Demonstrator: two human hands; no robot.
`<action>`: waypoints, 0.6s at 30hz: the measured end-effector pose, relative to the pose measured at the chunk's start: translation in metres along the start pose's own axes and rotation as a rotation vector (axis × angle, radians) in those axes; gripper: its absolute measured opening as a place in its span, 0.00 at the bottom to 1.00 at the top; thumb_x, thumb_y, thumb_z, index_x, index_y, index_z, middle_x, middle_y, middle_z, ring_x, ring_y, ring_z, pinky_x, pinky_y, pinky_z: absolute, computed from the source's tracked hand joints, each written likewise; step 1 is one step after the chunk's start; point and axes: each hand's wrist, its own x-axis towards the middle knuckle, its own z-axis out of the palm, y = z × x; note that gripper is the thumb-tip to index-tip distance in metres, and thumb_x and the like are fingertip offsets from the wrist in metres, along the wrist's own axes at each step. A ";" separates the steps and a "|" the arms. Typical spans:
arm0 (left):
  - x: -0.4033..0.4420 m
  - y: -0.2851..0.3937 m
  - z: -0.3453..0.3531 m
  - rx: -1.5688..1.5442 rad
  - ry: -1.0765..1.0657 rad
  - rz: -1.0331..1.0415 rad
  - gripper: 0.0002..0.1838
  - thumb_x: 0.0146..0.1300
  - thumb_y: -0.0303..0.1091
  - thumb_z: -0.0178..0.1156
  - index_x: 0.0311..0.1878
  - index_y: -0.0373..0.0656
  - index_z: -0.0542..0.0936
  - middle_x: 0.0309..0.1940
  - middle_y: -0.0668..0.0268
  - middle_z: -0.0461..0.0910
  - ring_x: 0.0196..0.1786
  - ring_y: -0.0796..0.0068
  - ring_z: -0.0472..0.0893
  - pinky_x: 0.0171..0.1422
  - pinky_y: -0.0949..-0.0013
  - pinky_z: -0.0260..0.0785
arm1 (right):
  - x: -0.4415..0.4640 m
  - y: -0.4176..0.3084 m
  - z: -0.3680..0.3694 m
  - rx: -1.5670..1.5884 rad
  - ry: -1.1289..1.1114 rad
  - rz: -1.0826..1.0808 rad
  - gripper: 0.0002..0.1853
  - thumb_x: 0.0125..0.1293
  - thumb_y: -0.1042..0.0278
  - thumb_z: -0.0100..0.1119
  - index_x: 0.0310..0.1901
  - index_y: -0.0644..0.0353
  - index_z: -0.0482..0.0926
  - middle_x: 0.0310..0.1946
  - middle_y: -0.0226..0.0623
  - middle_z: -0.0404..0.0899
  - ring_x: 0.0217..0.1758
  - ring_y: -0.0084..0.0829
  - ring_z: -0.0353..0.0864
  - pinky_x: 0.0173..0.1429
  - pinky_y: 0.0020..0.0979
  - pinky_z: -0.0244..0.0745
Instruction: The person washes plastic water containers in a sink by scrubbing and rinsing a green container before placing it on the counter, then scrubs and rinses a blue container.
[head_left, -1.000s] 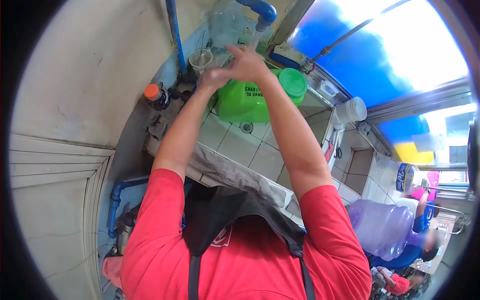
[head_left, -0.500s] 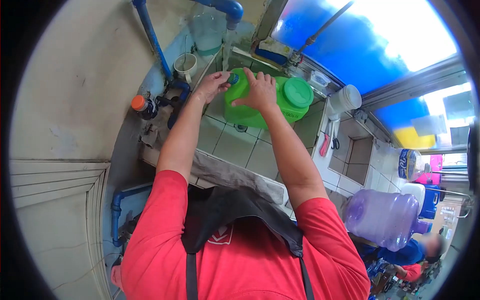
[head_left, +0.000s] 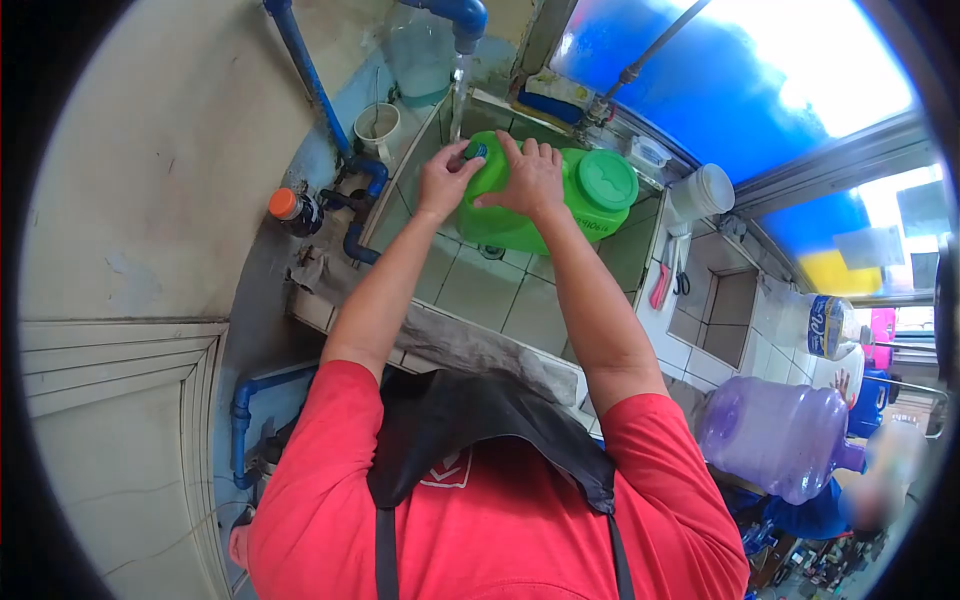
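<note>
A green plastic container with a large round green lid lies in the tiled sink. My left hand pinches a small dark cap at the container's left end. Spread over the container's top is my right hand, its fingers apart and its palm against the plastic. Water runs from the blue pipe spout just behind the cap.
A white mug and an orange-capped bottle stand left of the sink. Red-handled scissors, a white tub and a purple water jug are on the right. A co-worker in blue is beyond the jug.
My hands came down from under the spout onto the container, the left closing on the small cap. The container has turned, and its side lettering faces differently.
</note>
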 end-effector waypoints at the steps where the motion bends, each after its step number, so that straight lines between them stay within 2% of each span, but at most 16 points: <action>1: -0.006 0.001 0.005 0.003 -0.004 0.000 0.22 0.62 0.28 0.67 0.61 0.39 0.79 0.51 0.63 0.83 0.51 0.79 0.80 0.51 0.72 0.74 | -0.001 0.001 0.001 -0.004 0.025 -0.010 0.63 0.25 0.30 0.79 0.70 0.42 0.66 0.44 0.42 0.75 0.53 0.47 0.73 0.62 0.47 0.63; 3: -0.014 0.002 0.013 0.186 0.223 0.144 0.21 0.59 0.31 0.69 0.56 0.41 0.81 0.47 0.59 0.84 0.42 0.70 0.83 0.51 0.67 0.76 | -0.001 0.002 0.003 -0.005 0.032 -0.010 0.63 0.25 0.31 0.79 0.70 0.42 0.66 0.44 0.42 0.75 0.53 0.47 0.74 0.62 0.47 0.63; 4: -0.016 -0.002 0.015 0.186 0.221 0.143 0.21 0.59 0.31 0.69 0.56 0.41 0.81 0.47 0.59 0.84 0.42 0.70 0.83 0.51 0.67 0.76 | -0.001 0.002 0.004 -0.006 0.038 -0.015 0.63 0.25 0.31 0.79 0.70 0.42 0.66 0.44 0.41 0.75 0.52 0.47 0.74 0.62 0.48 0.63; 6: -0.020 -0.008 0.017 0.341 0.363 0.471 0.18 0.61 0.31 0.66 0.55 0.41 0.82 0.47 0.57 0.83 0.43 0.64 0.84 0.49 0.65 0.77 | 0.000 0.002 0.004 -0.005 0.028 -0.015 0.63 0.25 0.31 0.79 0.70 0.42 0.66 0.44 0.42 0.75 0.52 0.47 0.74 0.63 0.48 0.63; 7: -0.022 -0.009 0.016 0.343 0.357 0.472 0.18 0.61 0.31 0.66 0.55 0.41 0.82 0.47 0.57 0.83 0.43 0.64 0.84 0.49 0.65 0.77 | 0.000 0.003 0.003 -0.005 0.018 -0.015 0.63 0.25 0.32 0.79 0.70 0.42 0.66 0.44 0.42 0.75 0.52 0.47 0.74 0.63 0.48 0.63; 9: -0.027 -0.008 0.008 0.366 0.293 0.513 0.17 0.63 0.28 0.62 0.56 0.42 0.81 0.51 0.56 0.82 0.49 0.63 0.84 0.51 0.64 0.77 | -0.002 0.002 0.002 -0.005 0.025 -0.013 0.63 0.25 0.32 0.79 0.70 0.42 0.66 0.44 0.42 0.75 0.52 0.47 0.74 0.63 0.48 0.63; 10: -0.026 -0.005 0.002 0.368 0.288 0.514 0.17 0.63 0.28 0.62 0.56 0.42 0.81 0.51 0.56 0.82 0.49 0.63 0.84 0.51 0.64 0.77 | -0.002 0.002 0.002 -0.007 0.033 -0.019 0.63 0.26 0.32 0.79 0.71 0.42 0.66 0.44 0.42 0.75 0.52 0.47 0.74 0.63 0.48 0.63; 12: -0.020 0.005 -0.011 0.261 0.122 0.254 0.20 0.65 0.24 0.59 0.60 0.45 0.80 0.59 0.56 0.79 0.56 0.64 0.82 0.57 0.64 0.75 | -0.001 0.004 0.002 0.001 0.029 -0.025 0.63 0.26 0.32 0.79 0.71 0.42 0.65 0.45 0.42 0.75 0.53 0.47 0.73 0.63 0.48 0.63; 13: -0.015 0.007 -0.014 0.261 0.116 0.252 0.20 0.65 0.24 0.59 0.60 0.45 0.80 0.59 0.56 0.79 0.56 0.64 0.82 0.57 0.64 0.75 | -0.002 0.005 0.003 0.006 0.019 -0.035 0.63 0.27 0.32 0.79 0.71 0.42 0.65 0.45 0.42 0.75 0.54 0.48 0.73 0.64 0.49 0.62; 15: 0.000 0.013 -0.021 0.032 -0.067 0.260 0.22 0.64 0.23 0.59 0.62 0.46 0.78 0.64 0.58 0.76 0.60 0.67 0.79 0.59 0.66 0.73 | -0.002 0.007 0.003 0.011 0.004 -0.031 0.63 0.27 0.33 0.79 0.71 0.42 0.64 0.46 0.42 0.75 0.55 0.48 0.73 0.64 0.49 0.62; 16: 0.006 0.017 -0.029 0.191 -0.187 0.360 0.24 0.63 0.22 0.60 0.63 0.47 0.78 0.65 0.60 0.75 0.65 0.69 0.76 0.59 0.69 0.72 | -0.001 0.007 0.002 0.015 -0.006 -0.035 0.63 0.27 0.33 0.79 0.72 0.42 0.64 0.47 0.42 0.75 0.56 0.48 0.72 0.65 0.49 0.62; 18: 0.007 0.023 -0.028 0.115 -0.245 0.295 0.23 0.62 0.21 0.60 0.62 0.46 0.78 0.64 0.60 0.76 0.64 0.69 0.76 0.59 0.70 0.72 | -0.001 0.007 0.000 0.026 -0.019 -0.034 0.63 0.27 0.34 0.80 0.72 0.42 0.64 0.48 0.42 0.75 0.57 0.49 0.72 0.65 0.49 0.62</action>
